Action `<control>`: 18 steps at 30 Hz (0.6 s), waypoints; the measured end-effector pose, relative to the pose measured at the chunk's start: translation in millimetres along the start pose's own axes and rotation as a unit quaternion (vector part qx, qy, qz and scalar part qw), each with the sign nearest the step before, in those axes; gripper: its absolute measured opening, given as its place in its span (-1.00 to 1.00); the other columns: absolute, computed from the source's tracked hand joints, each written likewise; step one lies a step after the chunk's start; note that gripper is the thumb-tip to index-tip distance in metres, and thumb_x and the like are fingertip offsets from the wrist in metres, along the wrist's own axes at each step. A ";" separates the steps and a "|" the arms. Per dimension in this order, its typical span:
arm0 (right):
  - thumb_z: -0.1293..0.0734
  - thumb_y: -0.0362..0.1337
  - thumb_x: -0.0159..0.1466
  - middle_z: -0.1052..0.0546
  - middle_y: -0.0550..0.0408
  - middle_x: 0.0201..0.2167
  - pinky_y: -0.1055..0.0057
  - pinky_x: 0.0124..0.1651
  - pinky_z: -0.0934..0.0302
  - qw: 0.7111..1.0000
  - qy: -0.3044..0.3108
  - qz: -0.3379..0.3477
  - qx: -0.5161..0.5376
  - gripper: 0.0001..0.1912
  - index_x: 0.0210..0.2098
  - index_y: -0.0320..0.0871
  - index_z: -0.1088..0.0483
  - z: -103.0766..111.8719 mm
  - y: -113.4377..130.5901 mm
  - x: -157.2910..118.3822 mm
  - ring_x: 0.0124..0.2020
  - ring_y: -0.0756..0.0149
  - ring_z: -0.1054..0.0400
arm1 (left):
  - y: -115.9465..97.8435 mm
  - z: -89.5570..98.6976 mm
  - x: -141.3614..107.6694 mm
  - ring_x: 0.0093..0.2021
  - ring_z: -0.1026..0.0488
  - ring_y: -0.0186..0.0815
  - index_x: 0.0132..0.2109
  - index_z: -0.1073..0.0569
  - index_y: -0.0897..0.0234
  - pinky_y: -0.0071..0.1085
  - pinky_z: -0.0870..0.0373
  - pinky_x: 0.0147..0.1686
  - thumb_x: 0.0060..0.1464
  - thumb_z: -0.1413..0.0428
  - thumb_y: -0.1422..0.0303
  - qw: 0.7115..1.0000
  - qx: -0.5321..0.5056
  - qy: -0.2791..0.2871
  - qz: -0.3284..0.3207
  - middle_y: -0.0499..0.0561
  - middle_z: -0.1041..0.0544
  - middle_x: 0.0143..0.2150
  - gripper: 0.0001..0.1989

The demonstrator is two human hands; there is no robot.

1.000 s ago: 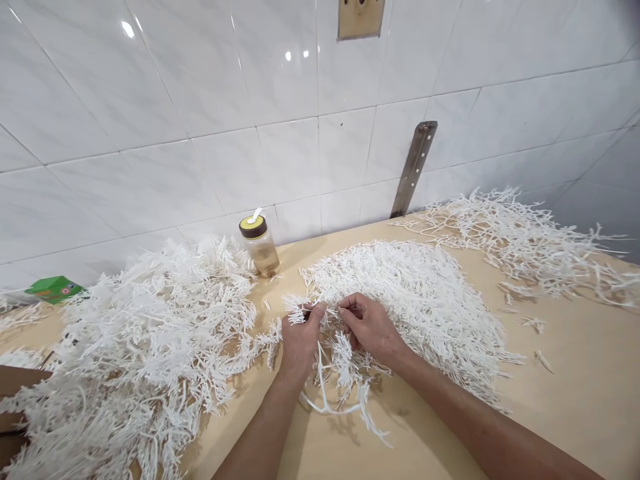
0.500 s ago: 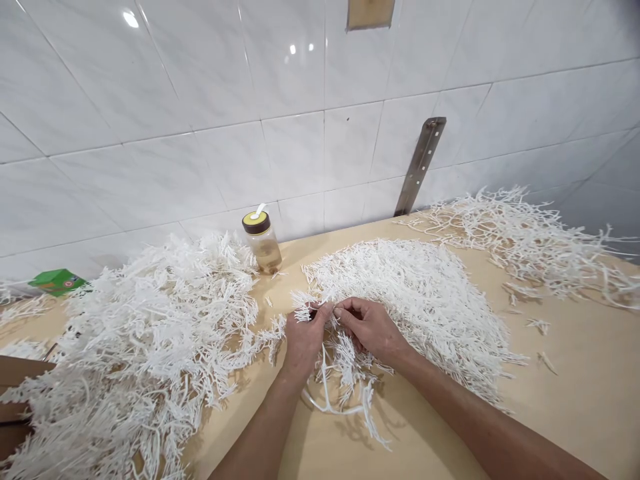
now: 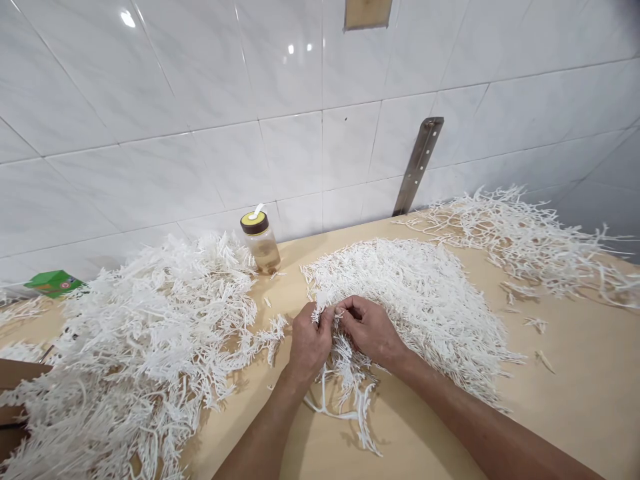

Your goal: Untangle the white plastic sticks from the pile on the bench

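At the bottom centre, below two bare hands, a white bunch [image 3: 344, 357] of branching strands trails toward the viewer over a pale wood surface [image 3: 590, 380]; it is unclear whether the hands hold any of it. Just beyond, the hands meet, nearly touching. The left hand [image 3: 311, 337] has its fingers curled in and its thumb pressed down on a small white sprig [image 3: 317, 313], which pokes out above the fist. The right hand [image 3: 370, 330], close beside it, pinches the sprig's other end between thumb and forefinger, the remaining fingers folded under.

To the left, a tall, loose heap [image 3: 160, 333] of frilly white strands covers much of the surface, with a piece of brown cardboard [image 3: 15, 377] at the left edge. Right behind the right hand, a flatter, denser pile [image 3: 415, 293] fans out. Farther off, a clear bottle [image 3: 263, 250] with a dark and yellow lid stands beside the heap; at far left is a green carton [image 3: 53, 283], and at far right a tangle [image 3: 530, 243] of longer, barer strands. A slotted metal strip [image 3: 419, 167] stands tilted at the back, before a white tiled wall [image 3: 200, 87].
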State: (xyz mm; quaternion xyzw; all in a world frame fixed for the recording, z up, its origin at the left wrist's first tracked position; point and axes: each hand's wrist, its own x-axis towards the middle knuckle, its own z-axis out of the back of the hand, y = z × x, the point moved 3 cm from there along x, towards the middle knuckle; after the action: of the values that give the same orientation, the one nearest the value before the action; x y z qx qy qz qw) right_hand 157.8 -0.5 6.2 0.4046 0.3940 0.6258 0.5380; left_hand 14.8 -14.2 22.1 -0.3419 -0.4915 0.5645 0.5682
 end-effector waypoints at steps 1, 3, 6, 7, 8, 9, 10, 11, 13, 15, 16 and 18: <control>-0.23 -0.14 0.30 -0.46 0.13 -0.55 0.43 -0.57 -0.17 1.000 -0.009 0.019 -0.016 -0.76 -0.32 -0.15 -0.44 0.1 0.4 0.0 -0.63 0.39 -0.26 | -0.5 -0.2 -0.1 -0.31 -0.48 -0.22 -0.21 -0.53 0.34 -0.34 -0.35 -0.20 0.13 -0.11 0.18 1.000 -0.007 0.005 -0.003 0.10 -0.59 -0.31 -0.71; -0.22 -0.19 0.29 -0.49 0.10 -0.50 0.41 -0.48 -0.20 0.997 -0.024 0.059 -0.049 -0.78 -0.35 -0.15 -0.45 0.2 2.3 -0.2 -0.53 0.34 -0.31 | -1.4 -0.3 -0.1 -0.25 -0.50 -0.20 -0.20 -0.55 0.34 -0.32 -0.36 -0.14 0.13 -0.13 0.19 1.000 -0.027 0.001 -0.005 0.12 -0.60 -0.26 -0.71; -0.23 -0.25 0.29 -0.51 0.09 -0.45 0.38 -0.38 -0.22 0.991 -0.028 0.105 -0.075 -0.81 -0.36 -0.15 -0.45 -0.8 5.3 -0.4 -0.44 0.31 -0.35 | -2.1 -0.7 -0.5 -0.22 -0.51 -0.19 -0.23 -0.56 0.35 -0.32 -0.37 -0.10 0.09 -0.16 0.19 0.998 -0.055 -0.024 0.010 0.12 -0.61 -0.27 -0.72; -0.24 -0.25 0.29 -0.51 0.09 -0.44 0.38 -0.36 -0.22 0.991 -0.026 0.112 -0.075 -0.81 -0.35 -0.15 -0.46 -1.1 5.8 -0.5 -0.43 0.31 -0.36 | -2.1 -0.8 -0.7 -0.23 -0.51 -0.19 -0.24 -0.56 0.35 -0.32 -0.37 -0.11 0.07 -0.17 0.20 0.997 -0.063 -0.033 0.016 0.12 -0.61 -0.27 -0.73; -0.24 -0.25 0.29 -0.52 0.09 -0.43 0.37 -0.35 -0.23 0.990 -0.024 0.116 -0.074 -0.82 -0.35 -0.14 -0.46 -1.5 6.2 -0.7 -0.42 0.31 -0.36 | -1.9 -0.8 -0.8 -0.24 -0.51 -0.19 -0.25 -0.55 0.34 -0.32 -0.37 -0.12 0.06 -0.18 0.20 0.997 -0.068 -0.041 0.021 0.12 -0.61 -0.28 -0.73; -0.24 -0.25 0.29 -0.52 0.09 -0.42 0.37 -0.34 -0.23 0.990 -0.023 0.121 -0.074 -0.83 -0.34 -0.14 -0.45 -1.8 6.6 -1.0 -0.41 0.31 -0.36 | -1.6 -0.7 -0.8 -0.25 -0.51 -0.19 -0.25 -0.55 0.34 -0.31 -0.37 -0.13 0.05 -0.19 0.20 0.996 -0.069 -0.049 0.023 0.12 -0.61 -0.29 -0.74; -0.24 -0.26 0.30 -0.52 0.08 -0.41 0.38 -0.34 -0.23 0.988 -0.022 0.130 -0.077 -0.83 -0.33 -0.14 -0.45 -2.1 7.3 -1.6 -0.40 0.31 -0.36 | -1.1 -0.4 -0.5 -0.26 -0.50 -0.20 -0.25 -0.55 0.34 -0.32 -0.37 -0.14 0.04 -0.19 0.20 0.996 -0.067 -0.055 0.023 0.11 -0.61 -0.30 -0.74; -0.23 -0.27 0.30 -0.51 0.08 -0.42 0.38 -0.34 -0.22 0.986 -0.021 0.144 -0.084 -0.84 -0.33 -0.14 -0.44 -2.4 8.6 -2.6 -0.41 0.31 -0.35 | 0.0 0.2 0.1 -0.28 -0.49 -0.20 -0.26 -0.54 0.34 -0.32 -0.36 -0.16 0.03 -0.19 0.21 0.996 -0.062 -0.058 0.026 0.10 -0.60 -0.32 -0.75; -0.22 -0.30 0.31 -0.47 0.09 -0.44 0.39 -0.36 -0.19 0.978 -0.021 0.182 -0.100 -0.85 -0.34 -0.14 -0.40 -3.1 12.9 -5.6 -0.43 0.33 -0.31 | 3.9 2.9 2.2 -0.37 -0.45 -0.24 -0.33 -0.53 0.34 -0.35 -0.34 -0.25 0.01 -0.20 0.20 0.996 -0.040 -0.065 0.049 0.04 -0.56 -0.43 -0.75; -0.21 -0.33 0.31 -0.44 0.09 -0.45 0.40 -0.37 -0.17 0.971 -0.011 0.219 -0.100 -0.86 -0.34 -0.14 -0.37 -4.3 17.9 -9.2 -0.43 0.34 -0.29 | 9.6 7.1 5.0 -0.49 -0.37 -0.29 -0.46 -0.49 0.34 -0.38 -0.28 -0.38 -0.04 -0.22 0.16 0.992 -0.020 -0.071 0.100 -0.03 -0.45 -0.58 -0.71; -0.20 -0.34 0.31 -0.43 0.10 -0.44 0.41 -0.36 -0.17 0.969 -0.003 0.230 -0.092 -0.87 -0.34 -0.14 -0.36 -5.0 19.8 -10.6 -0.43 0.34 -0.29 | 12.4 9.4 6.4 -0.54 -0.31 -0.32 -0.53 -0.45 0.33 -0.39 -0.24 -0.43 -0.06 -0.24 0.13 0.989 -0.017 -0.075 0.130 -0.06 -0.37 -0.64 -0.66; -0.20 -0.35 0.31 -0.44 0.09 -0.42 0.41 -0.35 -0.19 0.969 0.003 0.236 -0.073 -0.88 -0.32 -0.14 -0.36 -5.7 21.1 -11.6 -0.41 0.35 -0.30 | 15.3 12.4 9.0 -0.58 -0.23 -0.36 -0.59 -0.40 0.32 -0.41 -0.17 -0.49 -0.11 -0.26 0.07 0.983 -0.037 -0.078 0.162 -0.11 -0.27 -0.69 -0.59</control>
State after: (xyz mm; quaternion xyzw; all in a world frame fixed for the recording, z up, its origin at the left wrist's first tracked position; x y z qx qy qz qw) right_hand 146.2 -14.6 22.8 0.4441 0.2415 0.7634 0.4020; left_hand -2.7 -5.5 12.7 -0.3923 -0.4931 0.6556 0.4161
